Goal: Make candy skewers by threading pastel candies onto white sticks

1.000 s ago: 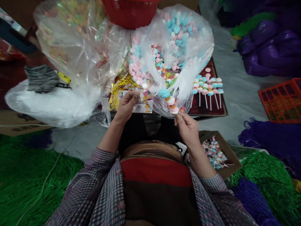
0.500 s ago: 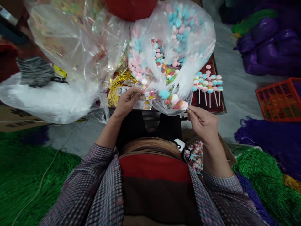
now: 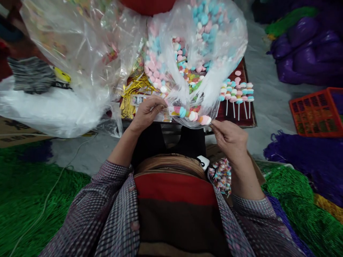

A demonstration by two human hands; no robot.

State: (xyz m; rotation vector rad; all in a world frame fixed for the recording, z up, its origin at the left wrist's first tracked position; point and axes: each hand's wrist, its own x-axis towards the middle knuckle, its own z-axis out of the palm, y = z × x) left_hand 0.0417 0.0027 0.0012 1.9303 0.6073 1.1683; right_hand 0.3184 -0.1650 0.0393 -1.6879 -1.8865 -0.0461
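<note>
A marshmallow skewer (image 3: 194, 116) in blue, white, pink and orange lies slantwise between my hands, above the table's front edge. My right hand (image 3: 229, 136) pinches its lower right end; the stick is hidden by the fingers. My left hand (image 3: 149, 111) is closed on the end of a small clear printed wrapper (image 3: 173, 110), which reaches the blue end of the skewer. How far the skewer sits inside the wrapper I cannot tell. Behind it, a big clear bag (image 3: 211, 76) of pink, blue and white marshmallows stands open, with coloured gummies at its mouth.
Several finished marshmallow skewers (image 3: 238, 93) lie on the table's right side. Gold twist ties (image 3: 131, 93) and flat printed wrappers (image 3: 139, 100) lie left of the bag. Another large clear bag (image 3: 88, 53) stands further left, near a grey knitted glove (image 3: 30, 75). An orange crate (image 3: 316, 113) is on the floor.
The skewer has shifted left and slightly down, its blue end now closer to my left hand and meeting the wrapper. My right hand has come a little left with it.
</note>
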